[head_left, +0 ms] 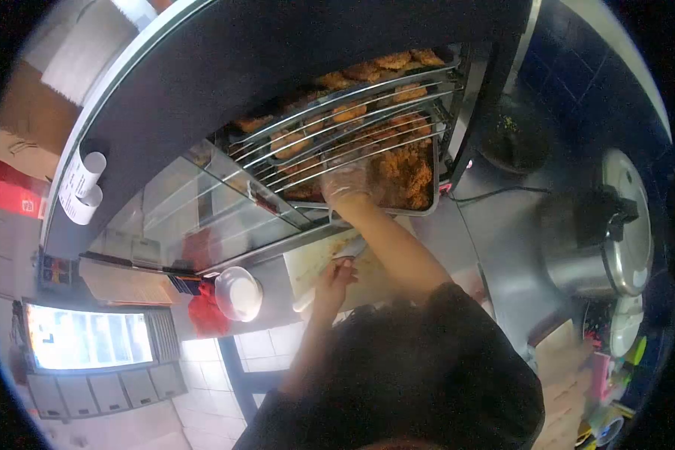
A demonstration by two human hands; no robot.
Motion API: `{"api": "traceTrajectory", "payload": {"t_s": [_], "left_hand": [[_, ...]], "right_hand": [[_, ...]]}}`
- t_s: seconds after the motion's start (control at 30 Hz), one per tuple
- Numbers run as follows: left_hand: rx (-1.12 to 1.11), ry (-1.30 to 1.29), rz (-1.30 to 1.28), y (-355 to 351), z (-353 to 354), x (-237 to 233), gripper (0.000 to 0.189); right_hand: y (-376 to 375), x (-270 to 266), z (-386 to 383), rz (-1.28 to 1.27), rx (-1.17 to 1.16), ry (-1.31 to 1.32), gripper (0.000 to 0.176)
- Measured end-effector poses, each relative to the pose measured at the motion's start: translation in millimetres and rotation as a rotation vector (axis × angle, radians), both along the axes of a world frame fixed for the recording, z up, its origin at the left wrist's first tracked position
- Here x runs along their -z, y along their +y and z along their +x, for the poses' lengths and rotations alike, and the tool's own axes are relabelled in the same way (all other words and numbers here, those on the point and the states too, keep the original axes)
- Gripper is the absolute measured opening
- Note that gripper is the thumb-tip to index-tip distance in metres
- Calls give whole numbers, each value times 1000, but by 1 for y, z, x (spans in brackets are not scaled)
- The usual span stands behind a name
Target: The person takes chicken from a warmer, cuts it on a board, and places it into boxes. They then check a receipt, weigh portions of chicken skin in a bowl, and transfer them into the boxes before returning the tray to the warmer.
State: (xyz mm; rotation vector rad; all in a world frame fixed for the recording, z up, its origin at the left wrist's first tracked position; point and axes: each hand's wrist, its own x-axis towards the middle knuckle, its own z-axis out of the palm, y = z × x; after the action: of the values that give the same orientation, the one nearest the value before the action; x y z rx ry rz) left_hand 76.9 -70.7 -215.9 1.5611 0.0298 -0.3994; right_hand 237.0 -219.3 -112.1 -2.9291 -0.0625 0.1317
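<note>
Far left of both hands, paper slips [82, 184] curl off the cabinet edge, with a lit case [90, 337] below them. Nearer, just left of the left hand [334, 281], sit a red cloth [206, 315] and a white bowl [238, 294]. Above the hands, wire racks [337, 120] loaded with fried pieces cross the open cabinet. The lowest bars run right over the right hand [349, 184] and crowd its way in. Right of the right arm, a cable [495, 195] trails over the steel counter. Beyond it are a dark bowl [514, 135] and, well apart, a cooker [600, 240].

The tray [427, 211] of fried chicken [409, 172] lies under the racks. The right hand, in a clear glove, is inside the tray against the chicken's left side. The left hand is well below the tray, over a board [311, 262]. Its fingers are curled around a slim utensil [349, 251] that points up toward the tray.

The glove and the rack bars blur the right fingers, so I cannot tell whether they grip a piece or only rest on it. The utensil is too small to tell its kind. The person's dark sleeve hides the near part of the board. The cooker's right side and the clutter below it are cut off by the round edge of the view.
</note>
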Motion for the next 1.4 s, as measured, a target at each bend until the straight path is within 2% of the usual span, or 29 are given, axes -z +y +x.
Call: {"api": "traceTrajectory", "payload": {"t_s": [0.03,0.07,0.1,0.23,0.33,0.4,0.47,0.5,0.57,0.6,0.67,0.7,0.73,0.77,0.8,0.83,0.87,0.9,0.97,1.03,1.1,1.17,1.23,1.27,1.3,1.33,1.37,1.4], "left_hand": [[5,13,-4,5,-4,1,35],[27,24,12,11,-7,3,34],[49,31,25,15,-9,5,34],[88,24,-6,27,-17,15,33],[163,17,93,34,-21,22,32],[245,27,159,35,-25,16,32],[283,-22,172,39,-26,25,32],[308,-71,198,41,-26,28,31],[372,-70,248,48,-29,25,32],[436,-78,303,49,-26,22,32],[461,-181,296,57,-30,35,29],[474,-286,273,56,-29,47,27],[487,-300,160,63,-29,75,26],[546,-314,130,63,-24,80,26],[605,-327,99,62,-20,84,26],[699,-347,115,58,-17,79,26],[793,-370,128,56,-15,75,27],[821,-405,120,55,-12,87,28],[868,-450,105,37,-17,74,29],[830,-112,152,22,-21,50,30],[896,-96,90,4,-11,60,31],[950,-67,45,-7,-10,59,32],[911,-177,202,-20,-18,40,34],[908,-180,206,-25,-23,34,34],[875,-162,198,-29,-30,31,34],[835,-142,186,-33,-38,29,35],[812,-133,189,-37,-48,29,35],[796,-83,199,-43,-58,28,34]], "right_hand": [[4,5,4,-15,8,38,37],[10,34,25,-11,128,-169,41],[16,30,26,-11,246,-380,46],[15,45,16,-56,180,-365,44],[27,17,-15,-90,191,-325,44],[31,18,-31,-82,199,-322,44],[33,31,-35,-287,239,-603,33],[31,34,-37,-299,244,-603,33],[28,37,-46,-125,122,-826,22],[31,35,-45,-141,137,-826,22],[30,28,-51,-162,139,-497,16],[29,21,-63,-117,122,-560,10],[27,11,-81,-157,56,-701,10],[22,11,-89,-2,1,-698,11],[21,-8,-106,59,31,-496,19],[19,1,-119,201,41,-575,25],[11,0,-129,341,65,-500,34],[6,7,-143,317,143,-509,34],[1,12,-167,655,199,-1007,44],[-7,-2,-196,643,327,-1098,47],[-20,-20,-229,1392,600,-844,51],[-49,-5,-263,1407,539,-1198,57],[-64,-40,-357,1261,853,-1250,56],[-84,-29,-396,994,1038,-1341,53],[-105,-5,-448,899,1035,-1546,49],[-112,-31,-498,681,1385,-1423,43],[-130,-18,-553,414,1540,-1406,40],[-129,-32,-593,758,1352,-1673,42]]}}
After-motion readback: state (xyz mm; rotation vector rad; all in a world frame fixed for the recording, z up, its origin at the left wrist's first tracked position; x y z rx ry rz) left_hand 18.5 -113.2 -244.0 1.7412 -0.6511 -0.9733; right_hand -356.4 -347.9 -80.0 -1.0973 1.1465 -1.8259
